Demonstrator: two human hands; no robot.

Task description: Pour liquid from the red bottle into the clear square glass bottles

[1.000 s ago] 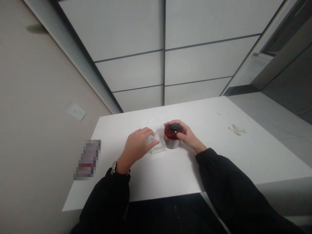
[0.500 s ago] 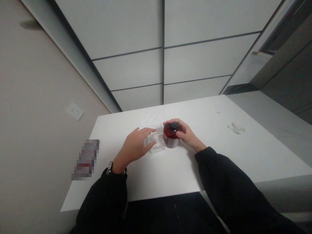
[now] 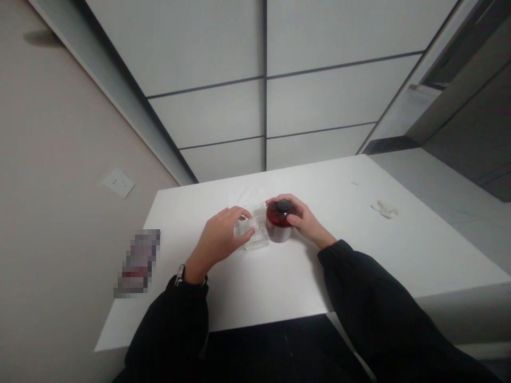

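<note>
My right hand (image 3: 301, 217) is wrapped around a round bottle (image 3: 279, 229), dark red at the top with a black cap and a pale lower part. The bottle stands upright on the white table (image 3: 275, 287). To its left lies a clear plastic box (image 3: 259, 242) with a small whitish round piece (image 3: 254, 225) in or on it. My left hand (image 3: 223, 234) curls its thumb and fingers round the left side of this box; the exact contact at the fingertips is hard to make out.
A blurred-out flat object (image 3: 138, 263) lies by the table's left edge. Crumpled white paper or plastic (image 3: 385, 208) rests on the right, with a small scrap (image 3: 355, 183) behind it. A thin clear sheet (image 3: 245, 197) lies behind the box. A wall with a socket (image 3: 118, 183) borders the left side.
My left fingers have curled in closer to the thumb around the clear box. My right hand keeps its hold on the bottle, which stays in place. The view has shifted slightly.
</note>
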